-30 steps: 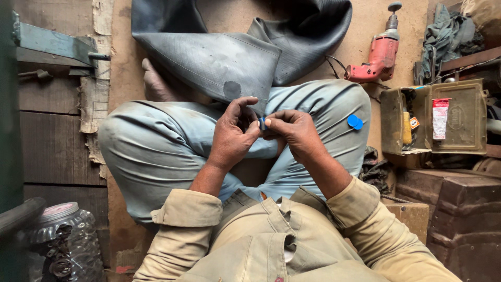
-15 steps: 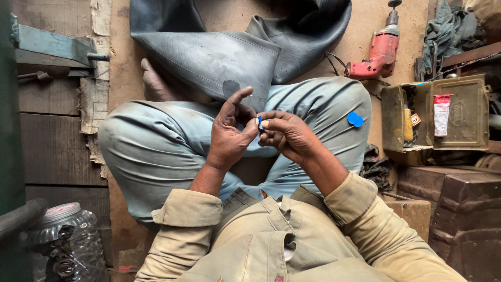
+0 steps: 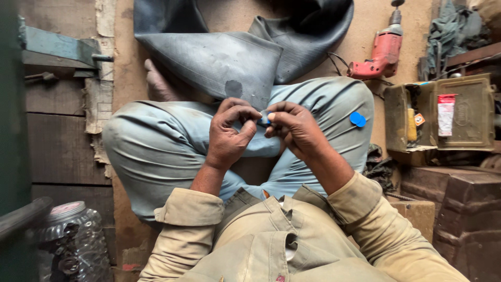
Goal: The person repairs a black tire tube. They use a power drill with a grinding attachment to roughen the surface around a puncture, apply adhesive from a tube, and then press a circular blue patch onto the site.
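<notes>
Item: small blue patch, pinched between the fingertips of both hands, above the crossed legs and just in front of the rubber inner tube.

Left hand: closed narrow on the patch's left edge, thumb and forefinger curled over it.

Right hand: closed narrow on the patch's right edge, fingers bent inward.

Relation: the patch lay between the two hands, equally near each; mostly hidden, so its long axis could not be told.

Relative to the inner tube: its dark scuffed spot sat just beyond the patch; a second blue disc rested on the knee to the right; a red power drill lay on the floor to the right.
</notes>
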